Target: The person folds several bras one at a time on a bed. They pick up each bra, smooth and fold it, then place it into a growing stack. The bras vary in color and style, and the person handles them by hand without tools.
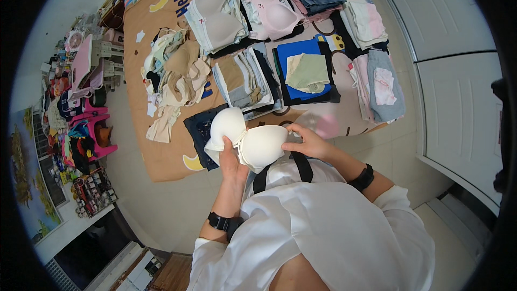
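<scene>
A white moulded-cup bra (264, 143) is held up between both hands, over the front edge of the bed. My left hand (234, 161) grips it from below near its middle, the thumb on the left cup. The fingers and thumb of my right hand (303, 141) pinch its right end. Just behind the bra lies a dark folded garment (198, 129). Beyond it are a stack of folded clothes (242, 79) and a blue garment with a pale green piece (307, 70) on top. To the left sits a loose heap of beige and pale bras and underwear (177, 68).
The bed's patterned brown sheet (161, 161) carries more folded stacks, among them a pink bra (272, 8), a grey bra (218, 16) and jeans (315, 2). White cabinet doors (456, 101) stand at right. A pink plastic chair (101, 151) with clothes and a pink desk (83, 62) are at left.
</scene>
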{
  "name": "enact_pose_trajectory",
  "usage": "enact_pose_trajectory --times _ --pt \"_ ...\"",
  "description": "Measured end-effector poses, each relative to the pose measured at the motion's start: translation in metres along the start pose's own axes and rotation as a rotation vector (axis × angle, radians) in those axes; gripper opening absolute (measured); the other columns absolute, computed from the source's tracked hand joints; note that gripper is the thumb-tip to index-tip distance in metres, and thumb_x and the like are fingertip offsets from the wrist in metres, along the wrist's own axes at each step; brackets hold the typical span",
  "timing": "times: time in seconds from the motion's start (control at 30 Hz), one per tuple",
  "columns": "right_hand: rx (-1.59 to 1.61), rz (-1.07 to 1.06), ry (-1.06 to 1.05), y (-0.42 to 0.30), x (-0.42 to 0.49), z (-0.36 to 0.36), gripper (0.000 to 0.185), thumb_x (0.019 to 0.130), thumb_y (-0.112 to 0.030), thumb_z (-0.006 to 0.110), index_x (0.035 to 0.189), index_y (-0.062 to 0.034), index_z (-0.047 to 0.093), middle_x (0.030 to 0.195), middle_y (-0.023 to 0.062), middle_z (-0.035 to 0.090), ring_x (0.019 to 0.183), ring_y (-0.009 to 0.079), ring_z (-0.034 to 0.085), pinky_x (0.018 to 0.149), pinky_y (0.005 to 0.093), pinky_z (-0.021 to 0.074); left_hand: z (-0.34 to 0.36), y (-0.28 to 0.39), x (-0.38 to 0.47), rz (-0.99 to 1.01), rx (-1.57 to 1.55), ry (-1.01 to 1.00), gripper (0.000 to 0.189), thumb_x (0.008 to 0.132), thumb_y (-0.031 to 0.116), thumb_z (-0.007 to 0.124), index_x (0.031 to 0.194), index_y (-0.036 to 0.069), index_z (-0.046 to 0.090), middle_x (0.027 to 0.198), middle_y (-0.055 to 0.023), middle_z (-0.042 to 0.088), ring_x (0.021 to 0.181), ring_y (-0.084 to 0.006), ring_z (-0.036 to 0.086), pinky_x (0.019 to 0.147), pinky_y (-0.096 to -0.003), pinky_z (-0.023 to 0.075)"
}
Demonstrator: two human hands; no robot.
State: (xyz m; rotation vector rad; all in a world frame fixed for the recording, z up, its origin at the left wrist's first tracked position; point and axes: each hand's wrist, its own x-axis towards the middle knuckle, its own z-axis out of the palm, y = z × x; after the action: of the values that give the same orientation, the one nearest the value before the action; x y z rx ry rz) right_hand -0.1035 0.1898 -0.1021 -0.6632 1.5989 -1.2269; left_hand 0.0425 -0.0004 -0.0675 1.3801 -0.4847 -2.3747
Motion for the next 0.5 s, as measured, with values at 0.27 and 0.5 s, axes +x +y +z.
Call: enact_pose_trajectory --times 0.27,0.5 --pt "0.256 0.23 -0.053 -0.008 -0.008 -0.002 0.064 0.081 -0.024 0.075 0.133 -0.0043 0.043 0.127 0.0156 0.05 0.117 0.0255 0.049 0.098 0.0371 0.0407 -0.016 -0.009 -0.01 -0.185 -0.071 0.191 0.05 0.103 0.039 0.031 0.136 0.002 0.039 0.136 -0.0176 0.048 0.125 -0.034 0.048 0.105 -0.0529 0.0391" --pt "0.476 0.031 -0.174 -0.015 -0.008 0.004 0.103 0.076 -0.01 0.077 0.152 -0.0156 0.009 0.147 0.0091 0.03 0.131 0.0232 0.038 0.104 0.0382 0.0374 0.005 -0.01 -0.024 -0.175 -0.165 -0.293 0.047 0.102 0.034 0.039 0.136 0.002 0.04 0.13 -0.0188 0.053 0.12 -0.0313 0.053 0.102 -0.0457 0.0437"
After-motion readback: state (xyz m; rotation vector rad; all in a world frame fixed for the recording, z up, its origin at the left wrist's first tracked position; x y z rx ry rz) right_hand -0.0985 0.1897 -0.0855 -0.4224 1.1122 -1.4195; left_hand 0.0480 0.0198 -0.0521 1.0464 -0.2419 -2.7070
